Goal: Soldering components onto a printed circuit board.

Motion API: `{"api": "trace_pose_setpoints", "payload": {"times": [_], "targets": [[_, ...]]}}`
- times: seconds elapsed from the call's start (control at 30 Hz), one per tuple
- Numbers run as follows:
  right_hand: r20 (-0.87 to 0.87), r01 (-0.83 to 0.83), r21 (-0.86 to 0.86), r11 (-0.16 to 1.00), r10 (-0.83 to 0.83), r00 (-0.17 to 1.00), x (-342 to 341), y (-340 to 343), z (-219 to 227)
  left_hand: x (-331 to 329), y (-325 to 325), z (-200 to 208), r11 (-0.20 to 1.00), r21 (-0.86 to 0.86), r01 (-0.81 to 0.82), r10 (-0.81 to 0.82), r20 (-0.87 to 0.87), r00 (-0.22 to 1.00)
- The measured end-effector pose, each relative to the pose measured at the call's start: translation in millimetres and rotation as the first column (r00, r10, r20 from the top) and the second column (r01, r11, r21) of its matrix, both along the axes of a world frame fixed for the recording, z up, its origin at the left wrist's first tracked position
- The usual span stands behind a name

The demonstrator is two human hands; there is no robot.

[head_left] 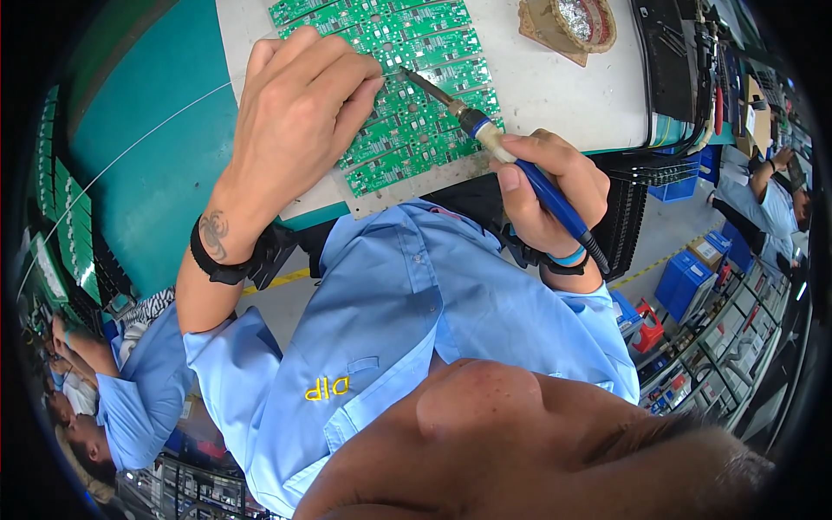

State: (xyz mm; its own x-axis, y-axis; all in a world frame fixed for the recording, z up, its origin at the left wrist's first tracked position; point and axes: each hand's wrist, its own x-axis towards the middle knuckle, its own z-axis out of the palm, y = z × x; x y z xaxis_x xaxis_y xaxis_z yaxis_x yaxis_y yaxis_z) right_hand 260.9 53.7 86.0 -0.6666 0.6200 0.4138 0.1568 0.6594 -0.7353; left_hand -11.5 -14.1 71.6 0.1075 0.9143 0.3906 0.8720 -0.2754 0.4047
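Soldering: a person in a light blue shirt (407, 303) is working on a green circuit board panel (416, 95), seen from a camera on the head
Right hand: the right hand (546, 195) is gripping the blue handle of a soldering iron (511, 165), fingers wrapped tightly around it like a pen, a dark band and a blue band sitting at the wrist
Iron tip: the metal tip is pointing up and left, and is touching the panel just beside the fingertips of the other hand
Left hand: the left hand (299, 108) is lying over the left part of the panel, fingers bent and pinched narrowly together at the spot where the tip is resting; whether anything thin is being held between them cannot be told
Left wrist: a black strap (217, 264) is circling the wrist
Panel: it is lying flat on a pale grey worktop (555, 87), near the front edge, reaching toward the far edge
Further back: a brown holder with shiny metal wool (572, 22) is sitting on the worktop, well apart from the panel, to the right
Right edge: a co-worker in a blue shirt (771, 195) is sitting beyond blue bins (685, 282)
Left edge: more green boards (69, 225) are standing in racks by a teal mat (165, 165)
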Motion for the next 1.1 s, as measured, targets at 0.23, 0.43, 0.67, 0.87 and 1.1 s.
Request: {"api": "trace_pose_setpoints", "payload": {"times": [0.23, 0.43, 0.67, 0.87, 1.1], "targets": [[-0.004, 0.001, -0.014, 1.000, -0.001, 1.000, 1, 0, 0, 0, 1, 0, 1.000, 0.007, -0.003, 0.003, 0.009, 1.000], [-0.001, 0.023, -0.044, 0.999, -0.023, 1.000, 7, 0, 5, -1, 1, -4, 0.999, 0.030, -0.021, 0.019, 0.052, 0.998], [0.003, 0.049, -0.023, 0.999, -0.049, 0.999, 2, 6, 7, -4, 2, -9, 0.998, 0.035, -0.054, 0.049, 0.131, 0.990], [-0.045, 0.001, -0.002, 1.000, -0.001, 0.999, -9, 10, 2, -4, 2, -4, 0.996, 0.066, -0.054, 0.049, 0.078, 0.996], [-0.038, 0.023, -0.023, 0.999, -0.024, 0.999, -12, 9, 1, -3, 1, -2, 0.997, 0.056, -0.061, 0.059, 0.038, 0.998]]}}
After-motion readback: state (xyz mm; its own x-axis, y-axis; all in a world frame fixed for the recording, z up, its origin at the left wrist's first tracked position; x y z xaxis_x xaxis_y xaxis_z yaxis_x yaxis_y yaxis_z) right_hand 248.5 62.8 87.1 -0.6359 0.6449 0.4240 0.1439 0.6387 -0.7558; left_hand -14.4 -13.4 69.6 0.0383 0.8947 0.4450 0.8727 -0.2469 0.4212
